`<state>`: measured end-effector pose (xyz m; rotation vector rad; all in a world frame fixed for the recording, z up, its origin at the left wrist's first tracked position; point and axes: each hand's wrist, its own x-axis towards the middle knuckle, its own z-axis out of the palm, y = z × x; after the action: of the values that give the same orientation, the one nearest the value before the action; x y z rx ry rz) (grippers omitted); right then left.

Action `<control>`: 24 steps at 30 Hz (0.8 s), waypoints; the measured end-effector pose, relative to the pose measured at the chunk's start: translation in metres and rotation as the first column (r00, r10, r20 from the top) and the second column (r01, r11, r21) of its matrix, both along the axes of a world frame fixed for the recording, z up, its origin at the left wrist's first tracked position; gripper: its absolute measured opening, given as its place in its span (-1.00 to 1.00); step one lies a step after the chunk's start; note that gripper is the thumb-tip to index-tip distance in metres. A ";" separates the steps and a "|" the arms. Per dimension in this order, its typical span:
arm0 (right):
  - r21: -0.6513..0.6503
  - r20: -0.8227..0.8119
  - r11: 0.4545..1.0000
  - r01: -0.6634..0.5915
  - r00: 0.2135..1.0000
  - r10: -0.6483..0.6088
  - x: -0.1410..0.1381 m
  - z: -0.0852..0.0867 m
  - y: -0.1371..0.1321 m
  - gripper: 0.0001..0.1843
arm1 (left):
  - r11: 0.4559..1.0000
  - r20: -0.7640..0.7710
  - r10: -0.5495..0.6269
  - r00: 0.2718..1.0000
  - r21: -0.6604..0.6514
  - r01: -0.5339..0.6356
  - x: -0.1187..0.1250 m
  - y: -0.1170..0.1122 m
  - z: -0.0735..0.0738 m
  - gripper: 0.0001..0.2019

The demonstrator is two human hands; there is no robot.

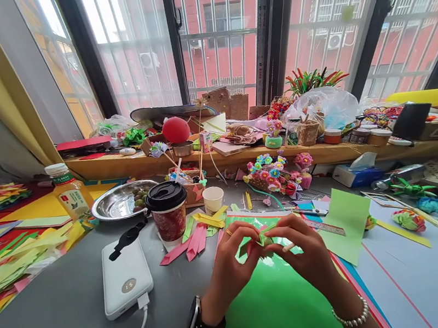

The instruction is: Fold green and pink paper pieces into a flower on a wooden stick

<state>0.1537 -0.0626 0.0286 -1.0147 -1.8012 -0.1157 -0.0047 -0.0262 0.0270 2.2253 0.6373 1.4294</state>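
Both my hands meet over a glossy green sheet (262, 307) and pinch a small folded paper piece (262, 238), green with some pink. My left hand (234, 261), a dark watch on its wrist, grips the piece's left side between thumb and fingers. On the other side, my right hand (305, 247), with a beaded bracelet, has its fingertips closed on the piece. A short pale stick-like thing (288, 247) shows by the right fingers; what it is, I cannot tell. Folded pink paper strips (196, 241) and yellow ones (213, 218) lie just beyond my left hand.
Left of my hands are a white power bank (127, 278) with a cable, a lidded coffee cup (167, 211), a paper cup (213, 200), a steel plate (105, 207) and a bottle (69, 193). To the right lie light green paper (349, 215) and a ruler (324, 226).
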 end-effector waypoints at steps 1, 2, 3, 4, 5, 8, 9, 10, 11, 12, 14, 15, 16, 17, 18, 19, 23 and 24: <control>-0.009 -0.005 1.000 -0.015 1.000 0.015 0.000 0.000 0.000 -0.85 | 1.000 -0.002 -0.016 1.000 -0.021 0.016 0.000 0.000 0.000 -0.88; -0.020 -0.011 0.999 -0.027 1.000 0.027 0.000 0.000 0.000 -0.85 | 0.999 -0.001 -0.026 1.000 -0.041 0.026 -0.001 0.000 0.000 -0.88; -0.039 -0.018 0.999 -0.038 0.999 0.037 0.000 0.001 0.000 -0.84 | 0.998 0.001 -0.032 0.999 -0.059 0.032 -0.001 0.001 0.000 -0.89; -0.070 -0.027 0.996 -0.048 0.999 0.046 0.000 0.001 -0.001 -0.85 | 0.996 0.002 -0.037 0.999 -0.076 0.038 -0.001 0.000 0.000 -0.89; -0.111 -0.040 0.992 -0.062 0.998 0.057 0.001 0.002 -0.002 -0.86 | 0.995 0.001 -0.045 0.999 -0.094 0.045 -0.001 0.000 0.001 -0.91; -0.258 -0.108 0.957 -0.129 0.989 0.104 0.004 0.006 -0.004 -0.89 | 0.982 -0.020 -0.095 0.995 -0.163 0.090 -0.001 0.000 0.002 -0.96; -0.303 -0.132 0.940 -0.156 0.984 0.121 0.006 0.007 -0.004 -0.89 | 0.976 -0.026 -0.120 0.992 -0.188 0.113 -0.001 0.000 0.003 -0.97; -0.341 -0.149 0.923 -0.180 0.980 0.136 0.007 0.009 -0.005 -0.88 | 0.968 -0.029 -0.146 0.989 -0.211 0.137 -0.001 0.000 0.003 -0.98; -0.376 -0.157 0.906 -0.197 0.977 0.148 0.008 0.010 -0.005 -0.87 | 0.959 -0.029 -0.170 0.985 -0.234 0.158 -0.001 -0.001 0.003 -0.98; -0.404 -0.158 0.891 -0.209 0.975 0.157 0.009 0.011 -0.006 -0.85 | 0.950 -0.026 -0.195 0.980 -0.255 0.182 -0.001 -0.001 0.003 -0.97; -0.446 -0.148 0.868 -0.219 0.974 0.170 0.011 0.013 -0.007 -0.83 | 0.924 -0.020 -0.248 0.969 -0.307 0.230 -0.002 -0.001 0.004 -0.94; -0.458 -0.142 0.860 -0.223 0.974 0.177 0.011 0.013 -0.007 -0.82 | 0.905 -0.018 -0.277 0.961 -0.341 0.255 -0.002 -0.001 0.004 -0.92; -0.466 -0.137 0.855 -0.227 0.973 0.184 0.011 0.013 -0.007 -0.81 | 0.881 -0.015 -0.309 0.951 -0.380 0.281 -0.003 -0.001 0.005 -0.91; -0.470 -0.132 0.852 -0.230 0.973 0.190 0.012 0.013 -0.007 -0.79 | 0.852 -0.007 -0.342 0.940 -0.425 0.306 -0.004 -0.001 0.006 -0.90; -0.471 -0.125 0.852 -0.231 0.973 0.194 0.012 0.012 -0.006 -0.77 | 0.817 0.005 -0.372 0.928 -0.473 0.330 -0.005 -0.001 0.007 -0.89; -0.473 -0.120 0.850 -0.231 0.973 0.197 0.011 0.012 -0.006 -0.75 | 0.781 0.024 -0.395 0.918 -0.518 0.349 -0.006 -0.001 0.008 -0.89; -0.491 -0.123 0.844 -0.218 0.976 0.180 0.010 0.011 -0.005 -0.74 | 0.682 0.095 -0.423 0.901 -0.622 0.386 -0.008 -0.001 0.009 -0.85; -0.498 -0.130 0.840 -0.217 0.976 0.176 0.010 0.011 -0.005 -0.74 | 0.672 0.101 -0.417 0.903 -0.634 0.382 -0.008 -0.001 0.009 -0.84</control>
<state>0.1637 -0.0678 0.0397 -1.1663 -1.8937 0.5543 -0.0126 -0.0271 0.0360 1.6979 0.5051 0.7629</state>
